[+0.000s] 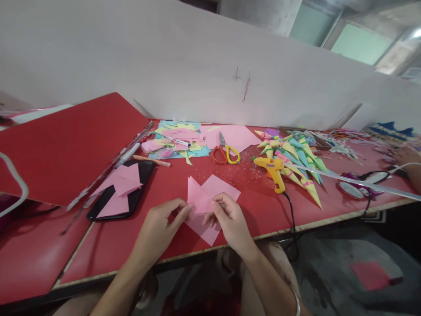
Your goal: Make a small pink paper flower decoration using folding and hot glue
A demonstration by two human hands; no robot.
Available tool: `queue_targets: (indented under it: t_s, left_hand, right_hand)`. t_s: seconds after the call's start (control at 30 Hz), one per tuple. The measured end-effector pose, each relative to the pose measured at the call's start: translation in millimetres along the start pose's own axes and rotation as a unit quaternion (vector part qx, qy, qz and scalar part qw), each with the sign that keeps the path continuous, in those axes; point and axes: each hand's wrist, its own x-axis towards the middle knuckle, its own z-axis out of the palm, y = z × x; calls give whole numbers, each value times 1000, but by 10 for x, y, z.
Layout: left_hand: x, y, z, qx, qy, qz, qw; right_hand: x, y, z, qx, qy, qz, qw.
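Note:
A folded pink paper (199,197) is held between both hands above the red table, with its pointed corner up at the left. My left hand (166,224) pinches its lower left corner between thumb and fingers. On the right side, my right hand (230,221) grips the paper's edge with thumb and forefinger, the other fingers curled beneath. Under it lies a flat pink square sheet (223,188), turned like a diamond. Folded pink pieces (122,184) rest on a black tray (90,214) to the left.
Scissors (225,151) with red and yellow handles lie behind the hands, beside coloured paper scraps (179,136). A yellow glue gun (272,171) with a cord sits at the right, by a pile of paper cones (296,153). A red board (72,149) stands left; another person's arm (411,166) shows far right.

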Motion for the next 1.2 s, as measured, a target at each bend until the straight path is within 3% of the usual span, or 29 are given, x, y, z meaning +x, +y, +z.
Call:
queue_targets:
  t_s: [0.2,0.37,0.5,0.7,0.9,1.2]
  left_hand:
    - [-14,-72,27,178,35,-2,983]
    - [-21,-91,31,256,73,118,957]
    - [-30,-47,68,229,85,179,953]
    - [-45,42,68,88,29,111,990]
    - [-40,92,82,42,-31,20,998]
    - [-29,123,115,-16,-51,0,999]
  right_hand:
    - [-31,-14,-6,-56,-41,-3,998]
    - [-31,-14,4,-133,-26,-39,990]
    - [-32,-3,-9,-161,12,-44,986]
    - [-35,-20,-33,-135,-15,-52,989]
    - [-40,19,-27,-120,-53,-42,990]
    - [-42,-11,-2,-152,-1,-67,986]
